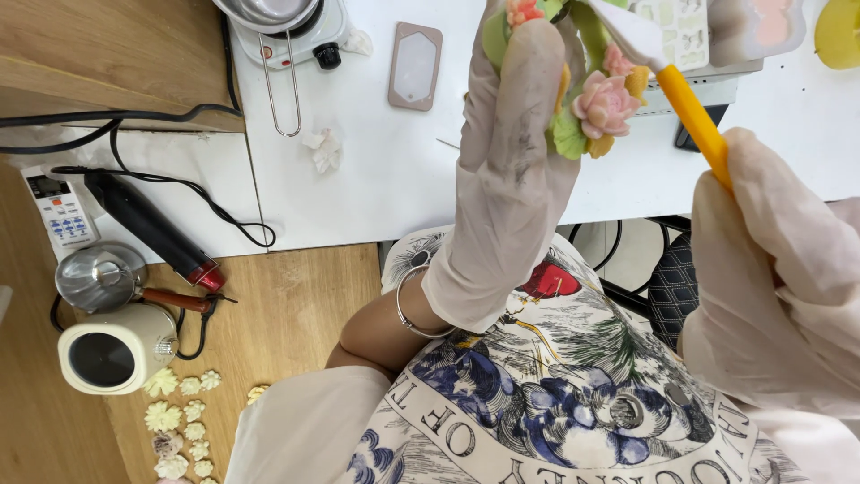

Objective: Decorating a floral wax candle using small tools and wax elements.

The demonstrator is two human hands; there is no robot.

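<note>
— Two gloved hands, both in thin, wrinkled, milky gloves. The left hand (pixel 512 170) is raised upright, fingers wrapped around a flower arrangement (pixel 587 99) of smooth, waxy-looking petals: one pink succulent-shaped rosette, green leaves, yellow bits, another pink bloom at the top edge.

— And the right?

— The right hand (pixel 778 296) is clenched around the orange handle of a spatula tool (pixel 690 112). One tool, long and slim, its axis running diagonally from lower right to upper left; the white flat blade points up-left and meets the flowers, above the white table (pixel 376 170).

— Anything on the floor side?

— On the wooden surface, roughly a dozen small cream flowers (pixel 179 421) in loose rows, one round cream appliance (pixel 116 350), one metal pot (pixel 100 276) with a reddish handle.

— Wrist?

— One silver bangle (pixel 408 309) on the left.
</note>
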